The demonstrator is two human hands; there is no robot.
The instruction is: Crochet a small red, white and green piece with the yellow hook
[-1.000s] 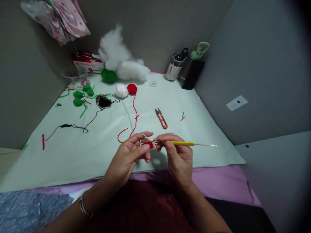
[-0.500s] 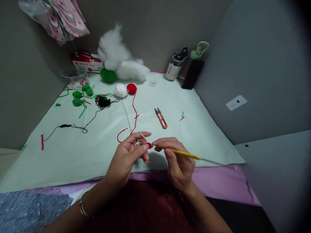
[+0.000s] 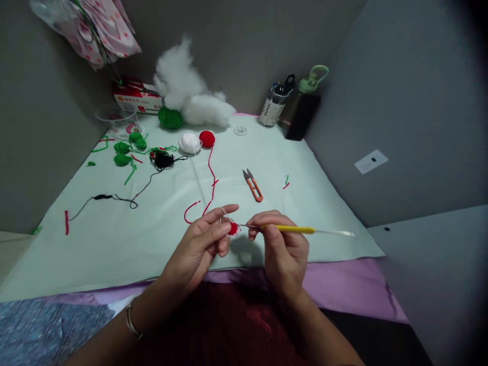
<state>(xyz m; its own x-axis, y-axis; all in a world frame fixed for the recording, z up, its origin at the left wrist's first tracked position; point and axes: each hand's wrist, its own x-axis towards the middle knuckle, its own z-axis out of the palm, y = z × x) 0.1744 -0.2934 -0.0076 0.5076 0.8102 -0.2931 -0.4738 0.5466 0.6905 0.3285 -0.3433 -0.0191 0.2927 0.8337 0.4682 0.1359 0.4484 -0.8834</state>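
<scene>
Between thumb and fingers, my left hand (image 3: 202,236) pinches a small red and white crochet piece (image 3: 233,229). White yarn runs over its raised index finger, back toward the white yarn ball (image 3: 189,143). My right hand (image 3: 284,249) grips a crochet hook (image 3: 293,229) by its yellow handle, the metal tip at the edge of the piece. The hook's other metal end points right. From the red yarn ball (image 3: 207,139) a red strand comes down close to my left fingers. Orange thread snips (image 3: 252,185) lie beyond my hands.
Green yarn bundles (image 3: 122,148) and tangled black yarn (image 3: 163,160) lie at the left. White stuffing (image 3: 186,86), a green yarn ball (image 3: 170,118) and a clear tub (image 3: 118,122) stand at the back. A pen cup (image 3: 272,109) and bottle (image 3: 308,84) are at the right wall.
The right hand has shifted slightly right and turned the hook closer to level. More of the red piece shows between the hands; the left index finger sits slightly higher.
</scene>
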